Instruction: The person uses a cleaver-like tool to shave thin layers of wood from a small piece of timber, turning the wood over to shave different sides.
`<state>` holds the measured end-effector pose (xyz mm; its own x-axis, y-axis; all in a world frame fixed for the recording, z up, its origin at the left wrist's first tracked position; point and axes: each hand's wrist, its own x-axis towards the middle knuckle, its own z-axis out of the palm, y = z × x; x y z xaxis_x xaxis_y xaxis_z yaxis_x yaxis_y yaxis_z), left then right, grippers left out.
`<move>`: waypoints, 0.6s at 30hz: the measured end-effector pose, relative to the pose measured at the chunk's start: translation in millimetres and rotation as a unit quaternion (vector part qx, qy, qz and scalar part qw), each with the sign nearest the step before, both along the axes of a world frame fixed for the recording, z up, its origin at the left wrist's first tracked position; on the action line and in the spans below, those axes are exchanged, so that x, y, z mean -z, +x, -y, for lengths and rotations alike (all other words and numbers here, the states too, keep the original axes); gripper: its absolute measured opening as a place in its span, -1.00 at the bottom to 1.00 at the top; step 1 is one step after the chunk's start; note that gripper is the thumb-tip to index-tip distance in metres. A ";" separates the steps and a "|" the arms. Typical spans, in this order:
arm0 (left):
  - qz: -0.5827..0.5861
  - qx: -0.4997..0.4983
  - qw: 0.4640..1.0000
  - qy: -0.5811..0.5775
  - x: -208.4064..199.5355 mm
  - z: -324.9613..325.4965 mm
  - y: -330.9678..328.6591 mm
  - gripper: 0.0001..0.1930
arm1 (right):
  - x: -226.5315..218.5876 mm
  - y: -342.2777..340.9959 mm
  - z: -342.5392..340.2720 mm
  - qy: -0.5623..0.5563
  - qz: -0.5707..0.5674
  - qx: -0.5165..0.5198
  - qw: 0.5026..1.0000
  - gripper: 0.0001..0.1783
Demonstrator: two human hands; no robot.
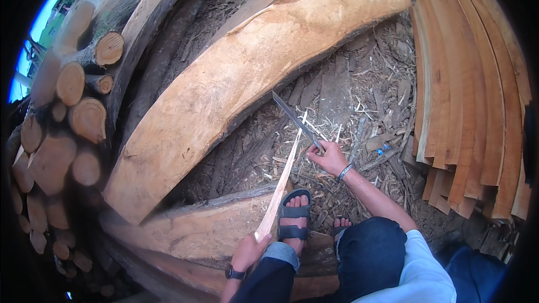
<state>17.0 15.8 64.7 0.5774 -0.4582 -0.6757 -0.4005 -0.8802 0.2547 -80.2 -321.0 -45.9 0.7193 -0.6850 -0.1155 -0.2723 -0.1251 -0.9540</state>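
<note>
My left hand, with a dark watch at the wrist, is closed round the lower end of a long, pale wooden stick. The stick slants up and away, tapering toward its far tip. In my right hand is the handle of a long-bladed knife, its blade pointing to the far left. Blade and stick tip cross in the picture; whether they touch I cannot tell. Pale wood shavings lie on the ground around the tip. My sandalled foot is just right of the stick.
A large curved timber slab lies across the middle. Another slab is beside my left foot. Cut logs are stacked at the left, and sawn planks at the right. Bark and wood chips cover the ground.
</note>
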 end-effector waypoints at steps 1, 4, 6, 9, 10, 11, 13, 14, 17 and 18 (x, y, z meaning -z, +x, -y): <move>0.001 -0.001 1.000 0.002 -0.7 0.2 -0.4 -0.26 | -1.0 2.1 -2.0 0.014 -0.004 0.001 1.000 -0.76; 0.007 0.005 1.000 -0.001 -10.1 5.5 -4.1 -0.28 | 0.7 7.4 -0.1 0.029 -0.026 0.077 0.996 -0.70; 0.006 0.012 1.000 0.001 -14.8 10.0 -6.6 -0.29 | 4.6 5.5 3.0 0.034 -0.003 0.085 0.996 -0.67; 0.001 0.014 1.000 0.007 -14.8 9.9 -7.5 -0.29 | 7.1 4.5 3.7 0.034 -0.001 0.076 0.996 -0.66; -0.002 0.011 1.000 0.002 -11.9 7.7 -7.1 -0.29 | 6.4 4.5 3.7 0.033 -0.006 0.071 0.997 -0.66; -0.004 0.008 1.000 -0.002 -9.2 5.6 -6.7 -0.29 | 5.7 4.5 3.2 0.040 -0.002 0.068 0.997 -0.66; -0.006 0.008 1.000 -0.003 -4.9 1.6 -5.9 -0.28 | 2.3 5.3 1.2 0.054 0.006 0.063 0.997 -0.67; -0.007 0.008 1.000 -0.003 -4.0 0.3 -5.7 -0.28 | -0.3 6.9 0.1 0.049 0.003 0.066 0.997 -0.68; -0.004 0.021 1.000 0.008 -6.3 2.0 -6.6 -0.27 | -1.4 10.5 0.8 0.036 0.001 0.074 0.997 -0.70; -0.008 0.021 1.000 0.009 -7.3 2.8 -7.0 -0.27 | 3.1 12.3 1.7 0.033 0.003 0.076 0.997 -0.71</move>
<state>10.0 12.9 72.0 0.5479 -0.4695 -0.6923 -0.4327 -0.8674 0.2458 -67.8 -322.7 -49.1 0.6093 -0.7768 -0.1592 -0.2769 -0.0204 -0.9607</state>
